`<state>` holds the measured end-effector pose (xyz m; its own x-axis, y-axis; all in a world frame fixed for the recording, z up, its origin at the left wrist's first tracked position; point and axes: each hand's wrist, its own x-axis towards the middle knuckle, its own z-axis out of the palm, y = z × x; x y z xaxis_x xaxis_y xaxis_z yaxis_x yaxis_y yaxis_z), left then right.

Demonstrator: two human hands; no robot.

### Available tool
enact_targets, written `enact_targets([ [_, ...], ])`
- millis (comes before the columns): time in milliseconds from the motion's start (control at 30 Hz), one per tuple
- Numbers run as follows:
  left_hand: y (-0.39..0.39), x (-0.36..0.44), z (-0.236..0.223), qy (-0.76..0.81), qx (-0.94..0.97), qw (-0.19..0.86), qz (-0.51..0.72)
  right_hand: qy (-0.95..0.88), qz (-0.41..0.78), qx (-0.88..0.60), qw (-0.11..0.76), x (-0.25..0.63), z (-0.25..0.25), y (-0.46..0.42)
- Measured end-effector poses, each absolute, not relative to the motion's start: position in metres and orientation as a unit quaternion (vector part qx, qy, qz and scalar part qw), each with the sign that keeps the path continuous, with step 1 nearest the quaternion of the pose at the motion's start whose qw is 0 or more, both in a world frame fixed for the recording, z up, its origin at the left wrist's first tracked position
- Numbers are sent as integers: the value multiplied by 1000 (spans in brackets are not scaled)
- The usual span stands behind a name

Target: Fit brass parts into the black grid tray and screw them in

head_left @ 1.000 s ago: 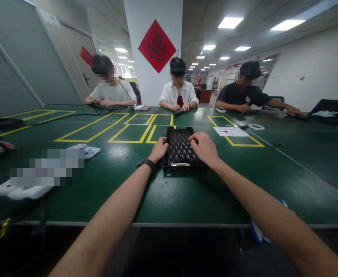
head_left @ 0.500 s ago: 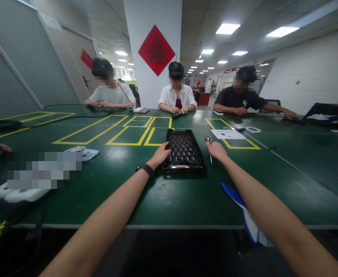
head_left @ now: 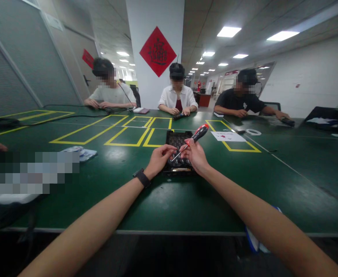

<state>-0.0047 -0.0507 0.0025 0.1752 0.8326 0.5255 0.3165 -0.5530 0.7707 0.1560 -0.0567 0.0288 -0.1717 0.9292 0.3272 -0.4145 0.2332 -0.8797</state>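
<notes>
On the green table in front of me lies a black open case [head_left: 176, 134], shaped like a shallow tray with a patterned inside; my hands cover part of it. A screwdriver [head_left: 200, 133] with a red and black handle is in my right hand [head_left: 197, 156], over the case's right side. Its shaft slants down to the left, the tip close to my other fingers. My left hand [head_left: 159, 161], with a dark band on the wrist, is over the case's left side. Its thumb and fingers are pinched together; anything between them is too small to make out.
A printed paper sheet [head_left: 228, 136] and a roll of white tape [head_left: 253, 132] lie to the right. Plastic-wrapped packets [head_left: 85, 154] are at left beside blurred white objects. A blue and white item [head_left: 252, 240] sits at the front edge. Several people sit around the table.
My right hand has lifted the screwdriver from beside the case and brought it left over it, handle now up. My left hand has moved from the case's left edge to above it, fingers pinched.
</notes>
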Motion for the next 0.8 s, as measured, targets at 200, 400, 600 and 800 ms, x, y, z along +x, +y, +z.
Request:
enact_targets([
  [200, -63, -2, 15, 376, 777, 173, 475, -509, 574, -229, 599, 158, 27, -56],
  [400, -58, -3, 15, 379, 790, 213, 433, -540, 545, -227, 599, 158, 26, -57],
  [600, -57, -5, 15, 348, 818, 212, 405, -538, 564, -227, 584, 158, 24, -54],
  [800, -58, -2, 13, 366, 793, 247, 420, -520, 565, -233, 597, 158, 26, -56],
])
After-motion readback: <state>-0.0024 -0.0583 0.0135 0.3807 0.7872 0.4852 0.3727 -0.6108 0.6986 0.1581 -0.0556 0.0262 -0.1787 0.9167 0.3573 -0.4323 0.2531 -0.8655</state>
